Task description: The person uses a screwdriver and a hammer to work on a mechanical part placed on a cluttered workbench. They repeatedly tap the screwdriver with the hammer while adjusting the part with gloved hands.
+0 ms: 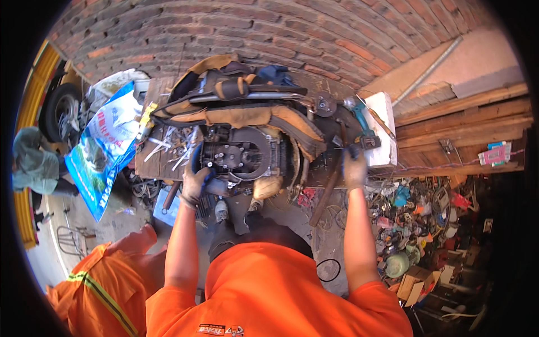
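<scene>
My left hand (194,179), in a worn glove, rests on the left end of a greasy small engine (231,156) on the wooden workbench, its thumb against the casing. At the bench's right side my right hand (354,168), also gloved, reaches beside the battery end of a teal cordless drill (363,120); its fingers are partly hidden, and I cannot tell whether they grip anything. Behind the engine lie worn tan and black padded straps (252,116) and a metal bar (248,96). A round metal part (325,104) stands left of the drill.
Loose bolts and strips (172,143) lie left of the engine. A white foam block (381,126) and a brown metal bar (326,198) are at the right. A printed sack (105,143) hangs left. One person in orange (101,290) is close at lower left, another (36,162) farther off.
</scene>
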`<state>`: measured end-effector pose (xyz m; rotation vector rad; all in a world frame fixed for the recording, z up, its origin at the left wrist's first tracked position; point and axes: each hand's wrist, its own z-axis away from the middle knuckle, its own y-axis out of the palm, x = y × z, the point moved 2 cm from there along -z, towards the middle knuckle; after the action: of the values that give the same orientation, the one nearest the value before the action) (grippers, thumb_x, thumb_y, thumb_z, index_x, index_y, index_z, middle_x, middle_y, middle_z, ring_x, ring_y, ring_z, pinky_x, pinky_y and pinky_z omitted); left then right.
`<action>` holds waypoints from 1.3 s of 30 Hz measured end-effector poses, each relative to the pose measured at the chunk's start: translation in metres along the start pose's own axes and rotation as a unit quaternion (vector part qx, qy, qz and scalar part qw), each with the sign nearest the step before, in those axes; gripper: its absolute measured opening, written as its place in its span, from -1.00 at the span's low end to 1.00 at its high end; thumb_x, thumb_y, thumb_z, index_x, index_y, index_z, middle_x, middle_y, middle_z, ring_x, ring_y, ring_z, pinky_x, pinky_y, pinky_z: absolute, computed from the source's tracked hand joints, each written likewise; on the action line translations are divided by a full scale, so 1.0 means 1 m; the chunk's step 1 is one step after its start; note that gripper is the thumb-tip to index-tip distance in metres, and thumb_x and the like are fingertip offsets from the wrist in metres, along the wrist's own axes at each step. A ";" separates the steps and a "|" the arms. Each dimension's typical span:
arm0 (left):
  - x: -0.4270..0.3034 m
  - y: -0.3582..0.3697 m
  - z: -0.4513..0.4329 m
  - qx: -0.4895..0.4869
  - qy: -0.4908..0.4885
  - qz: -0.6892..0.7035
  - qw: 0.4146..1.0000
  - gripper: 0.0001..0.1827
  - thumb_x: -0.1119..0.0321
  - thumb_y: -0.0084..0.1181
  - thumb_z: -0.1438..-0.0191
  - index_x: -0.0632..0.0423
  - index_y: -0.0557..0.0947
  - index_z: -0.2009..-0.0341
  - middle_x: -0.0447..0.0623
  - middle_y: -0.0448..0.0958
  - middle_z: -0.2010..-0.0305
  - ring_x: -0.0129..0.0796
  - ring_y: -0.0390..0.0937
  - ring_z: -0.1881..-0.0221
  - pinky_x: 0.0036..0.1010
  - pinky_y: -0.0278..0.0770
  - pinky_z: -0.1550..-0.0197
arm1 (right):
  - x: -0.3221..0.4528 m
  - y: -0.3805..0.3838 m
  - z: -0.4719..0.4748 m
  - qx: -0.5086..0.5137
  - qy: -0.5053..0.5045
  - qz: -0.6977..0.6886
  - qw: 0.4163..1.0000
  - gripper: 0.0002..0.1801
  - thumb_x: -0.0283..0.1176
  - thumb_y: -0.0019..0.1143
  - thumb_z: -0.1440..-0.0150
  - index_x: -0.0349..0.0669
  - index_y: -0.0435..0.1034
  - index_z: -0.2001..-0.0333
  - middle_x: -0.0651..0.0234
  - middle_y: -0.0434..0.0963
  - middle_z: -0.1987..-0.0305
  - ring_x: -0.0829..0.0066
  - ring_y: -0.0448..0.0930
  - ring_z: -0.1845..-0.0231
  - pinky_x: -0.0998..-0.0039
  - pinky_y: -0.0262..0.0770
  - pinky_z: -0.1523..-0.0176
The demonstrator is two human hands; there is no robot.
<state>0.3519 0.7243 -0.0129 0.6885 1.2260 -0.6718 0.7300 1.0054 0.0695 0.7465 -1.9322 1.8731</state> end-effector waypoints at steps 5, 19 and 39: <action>0.009 -0.004 -0.002 0.023 0.035 -0.016 0.999 -0.22 0.47 -0.01 0.05 0.28 0.31 -0.36 0.11 0.47 -0.24 -0.25 0.41 -0.23 -0.38 0.29 -0.32 | -0.008 0.041 0.021 0.026 0.050 0.166 0.985 -0.53 -0.10 0.05 -0.19 -0.11 0.51 -0.08 -0.03 0.60 -0.02 -0.04 0.57 -0.12 0.04 0.44 -0.21; -0.024 -0.006 0.011 -0.003 0.114 -0.261 0.959 -0.13 0.30 0.26 0.11 0.17 0.33 -0.36 0.32 0.40 -0.28 0.07 0.37 -0.31 -0.19 0.27 -0.36 | 0.049 0.074 0.023 0.224 0.000 0.254 0.941 -0.51 -0.16 -0.05 -0.21 -0.19 0.42 -0.13 -0.05 0.56 -0.10 0.01 0.58 -0.13 0.06 0.51 -0.14; -0.060 -0.002 -0.064 0.299 0.032 -0.217 0.929 -0.62 0.16 0.24 -0.15 0.15 0.69 0.04 0.13 0.64 0.07 -0.10 0.61 0.08 -0.29 0.55 -0.03 | 0.153 0.022 0.277 0.355 0.085 -0.341 0.866 -0.85 -0.42 0.14 -0.22 -0.23 0.44 0.17 0.36 0.54 0.40 0.57 0.55 0.46 0.55 0.53 0.38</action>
<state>0.2997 0.7777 0.0333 0.9501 1.2493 -1.4396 0.6255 0.7103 0.1226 1.2136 -0.6535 2.0223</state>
